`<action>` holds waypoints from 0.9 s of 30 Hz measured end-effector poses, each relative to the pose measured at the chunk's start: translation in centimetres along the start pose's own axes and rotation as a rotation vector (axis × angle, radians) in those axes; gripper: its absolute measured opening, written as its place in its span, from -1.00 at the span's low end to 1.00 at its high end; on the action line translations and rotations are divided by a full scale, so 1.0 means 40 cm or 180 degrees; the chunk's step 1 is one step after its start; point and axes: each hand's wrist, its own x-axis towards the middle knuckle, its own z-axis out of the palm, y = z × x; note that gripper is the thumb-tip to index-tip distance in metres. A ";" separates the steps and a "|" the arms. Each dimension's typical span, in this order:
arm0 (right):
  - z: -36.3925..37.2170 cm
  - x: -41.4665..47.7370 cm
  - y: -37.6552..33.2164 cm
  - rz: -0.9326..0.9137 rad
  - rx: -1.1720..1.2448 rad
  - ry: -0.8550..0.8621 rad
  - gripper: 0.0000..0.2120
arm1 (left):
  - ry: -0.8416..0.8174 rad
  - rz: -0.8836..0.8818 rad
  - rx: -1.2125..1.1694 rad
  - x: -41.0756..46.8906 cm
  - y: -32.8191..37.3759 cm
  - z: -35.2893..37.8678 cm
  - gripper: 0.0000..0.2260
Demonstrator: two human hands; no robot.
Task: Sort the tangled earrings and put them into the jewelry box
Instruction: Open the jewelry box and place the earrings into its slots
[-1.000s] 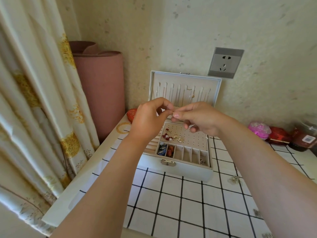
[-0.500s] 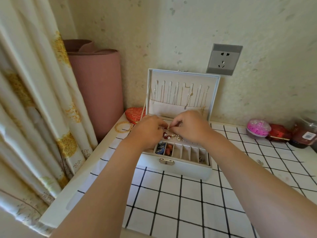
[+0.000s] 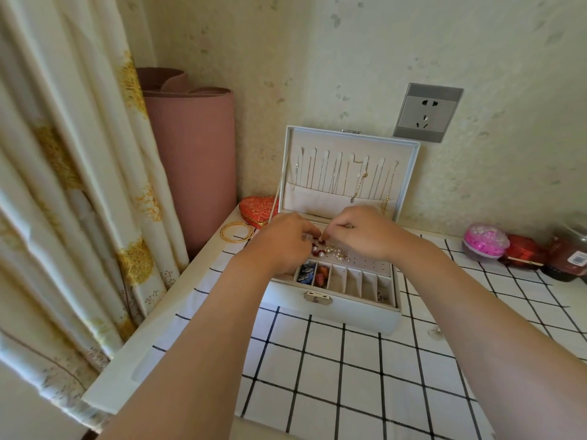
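An open white jewelry box (image 3: 333, 312) stands on the checked tablecloth, its lid (image 3: 349, 166) upright with thin chains hanging inside. A small heap of earrings (image 3: 330, 250) with red and pearl beads lies on the box's perforated panel. Both hands are over that panel, fingertips nearly meeting. My left hand (image 3: 282, 241) has curled fingers pinching at the left edge of the heap. My right hand (image 3: 365, 233) pinches a small earring piece just above the heap. The front compartments hold blue and red pieces (image 3: 313, 276) at the left and a small silver item (image 3: 382, 296) at the right.
A red heart-shaped box (image 3: 257, 209) and gold bangles (image 3: 237, 231) lie left of the jewelry box. A pink rolled mat (image 3: 193, 160) and curtain (image 3: 63, 185) stand at left. A pink tub (image 3: 482, 242), red box (image 3: 524, 250) and jar (image 3: 568, 255) sit far right. A wall socket (image 3: 427, 112) is above.
Both hands have come down from in front of the lid to the earring heap on the perforated panel, still pinching together. The view has shifted slightly closer.
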 end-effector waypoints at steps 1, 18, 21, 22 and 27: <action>-0.001 0.000 0.002 0.0034 0.0058 -0.0003 -0.65 | -0.0009 -0.0021 -0.0003 0.001 -0.001 0.001 -0.65; -0.108 -0.253 0.103 0.0427 0.0273 0.0326 -0.83 | 0.0345 0.0731 -0.0042 -0.050 0.204 0.062 -0.78; -0.107 -0.354 0.149 0.0731 0.0060 0.0161 -0.81 | 0.0156 0.0973 -0.0030 -0.071 0.280 0.113 -0.81; -0.103 -0.384 0.164 0.0835 0.0030 0.0109 -0.81 | 0.0061 0.1045 0.0012 -0.075 0.303 0.129 -0.81; -0.074 -0.489 0.219 0.1158 0.0005 -0.0004 -0.77 | -0.0375 0.1348 0.1054 -0.081 0.374 0.213 -0.77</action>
